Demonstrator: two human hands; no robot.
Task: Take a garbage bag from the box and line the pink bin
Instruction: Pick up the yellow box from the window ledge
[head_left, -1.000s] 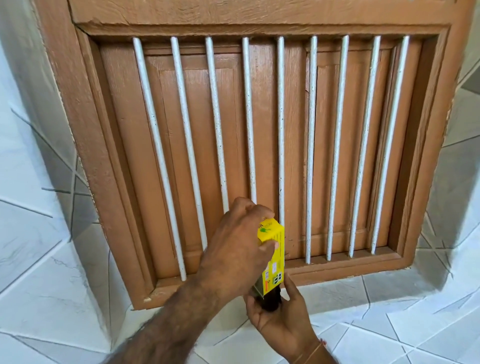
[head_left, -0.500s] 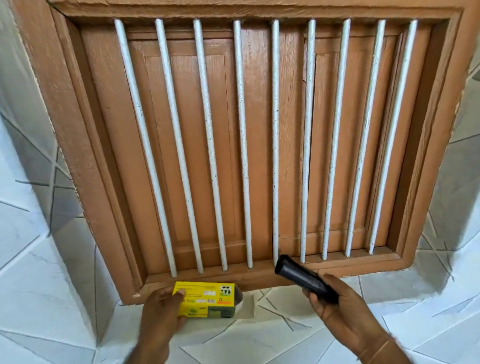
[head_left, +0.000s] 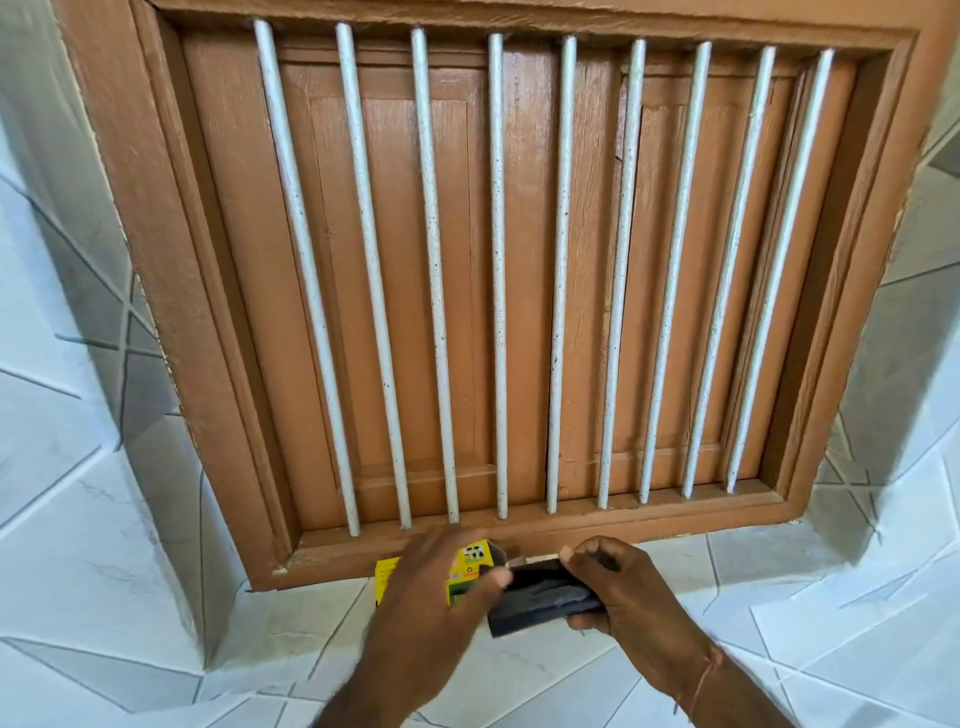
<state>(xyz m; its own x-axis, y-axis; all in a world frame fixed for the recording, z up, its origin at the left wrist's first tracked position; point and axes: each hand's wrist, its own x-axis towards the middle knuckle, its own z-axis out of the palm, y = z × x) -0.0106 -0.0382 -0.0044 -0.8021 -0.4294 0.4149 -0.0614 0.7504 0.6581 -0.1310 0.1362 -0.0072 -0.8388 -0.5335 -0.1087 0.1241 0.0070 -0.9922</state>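
A small yellow garbage bag box (head_left: 470, 564) lies on its side on the tiled ledge, against the bottom of the brown window frame. My left hand (head_left: 431, 603) covers its middle, fingers over the top and thumb at its lower right corner. The thumb tip touches the left end of a black roll of garbage bags (head_left: 543, 597). My right hand (head_left: 618, 592) grips that roll from the right, holding it level just to the right of the box. The pink bin is out of view.
A brown wooden window frame (head_left: 171, 312) with shut shutters and several white vertical bars (head_left: 498, 286) fills the view ahead. White marbled tiles form the ledge (head_left: 779, 613) and the walls (head_left: 62, 415) on both sides.
The box now rests further right by the frame, with my left hand over it. My right hand has brought the black roll leftward and level, close beside the box.
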